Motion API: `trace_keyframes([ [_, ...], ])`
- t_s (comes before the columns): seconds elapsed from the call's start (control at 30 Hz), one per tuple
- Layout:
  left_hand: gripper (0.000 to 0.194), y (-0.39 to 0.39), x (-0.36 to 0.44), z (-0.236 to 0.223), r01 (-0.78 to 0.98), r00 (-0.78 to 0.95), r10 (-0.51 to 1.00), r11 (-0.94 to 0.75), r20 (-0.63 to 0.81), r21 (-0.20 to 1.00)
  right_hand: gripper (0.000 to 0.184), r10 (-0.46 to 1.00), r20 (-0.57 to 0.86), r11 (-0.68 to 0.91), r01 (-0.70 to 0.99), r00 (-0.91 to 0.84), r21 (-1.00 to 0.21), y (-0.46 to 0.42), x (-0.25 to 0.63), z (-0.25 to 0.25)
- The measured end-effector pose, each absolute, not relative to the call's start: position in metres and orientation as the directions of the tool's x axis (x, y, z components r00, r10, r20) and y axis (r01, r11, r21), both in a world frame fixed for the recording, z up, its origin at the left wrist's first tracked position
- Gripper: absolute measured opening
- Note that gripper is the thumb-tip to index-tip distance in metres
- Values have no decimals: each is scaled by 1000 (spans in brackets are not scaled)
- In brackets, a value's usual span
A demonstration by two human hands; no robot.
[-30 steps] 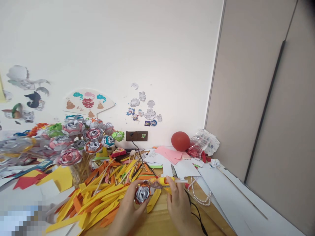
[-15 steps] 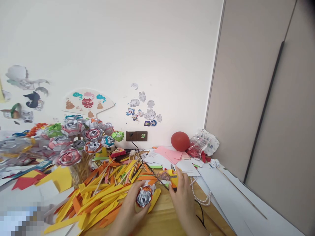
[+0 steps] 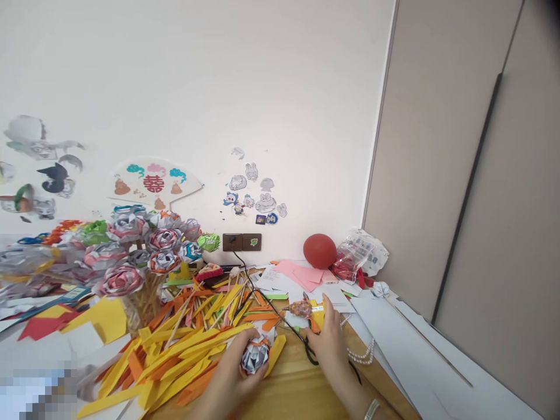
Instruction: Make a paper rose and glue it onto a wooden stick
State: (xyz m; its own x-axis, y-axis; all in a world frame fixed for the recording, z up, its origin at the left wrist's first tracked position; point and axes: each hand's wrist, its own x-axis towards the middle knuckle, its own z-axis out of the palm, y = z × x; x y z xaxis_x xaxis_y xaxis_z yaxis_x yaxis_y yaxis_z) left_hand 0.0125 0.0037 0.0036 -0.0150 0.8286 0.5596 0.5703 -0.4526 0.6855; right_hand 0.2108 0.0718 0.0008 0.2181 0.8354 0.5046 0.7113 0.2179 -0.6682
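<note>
My left hand is curled around a folded paper flower, silver-white with an orange layer, just above the wooden tabletop. To its right, my right hand grips a yellow hot glue gun. The gun's tip points left, and its front part looks amber and mottled. Part of its body is hidden behind my fingers. A black cord runs beside the gun and below my right hand. Yellow paper strips lie directly left of the flower.
Several finished paper flowers stand in a bunch at the left. Orange strips and thin sticks litter the middle. Behind are a socket, a red balloon and pink paper. A pearl string and white sheets lie right.
My right hand has moved a little to the right, the glue gun with it, and more of the gun shows. My left hand and the paper flower have shifted slightly down.
</note>
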Motion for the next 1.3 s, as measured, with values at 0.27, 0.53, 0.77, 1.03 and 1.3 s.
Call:
trace_keyframes([
  [0.27, 38, 8, 5, 2, 623, 34, 827, -456, 560, 635, 74, 827, 517, 243, 691, 219, -681, 71, 209, 0],
  [0.53, 29, 6, 5, 10, 672, 7, 840, -406, 543, 619, 66, 664, 711, 415, 677, 233, -608, 70, 208, -1],
  [0.77, 27, 8, 3, 13, 639, -55, 816, -413, 575, 648, 56, 473, 877, 556, 743, 85, -371, 52, 194, -3],
  [1.03, 32, 7, 3, 8, 659, -100, 751, -442, 652, 609, 38, 312, 950, 537, 823, 9, -184, 48, 189, -8],
  [1.3, 32, 7, 3, 10, 682, -117, 714, -447, 690, 578, 36, 222, 974, 587, 805, -54, -89, 41, 192, -4],
])
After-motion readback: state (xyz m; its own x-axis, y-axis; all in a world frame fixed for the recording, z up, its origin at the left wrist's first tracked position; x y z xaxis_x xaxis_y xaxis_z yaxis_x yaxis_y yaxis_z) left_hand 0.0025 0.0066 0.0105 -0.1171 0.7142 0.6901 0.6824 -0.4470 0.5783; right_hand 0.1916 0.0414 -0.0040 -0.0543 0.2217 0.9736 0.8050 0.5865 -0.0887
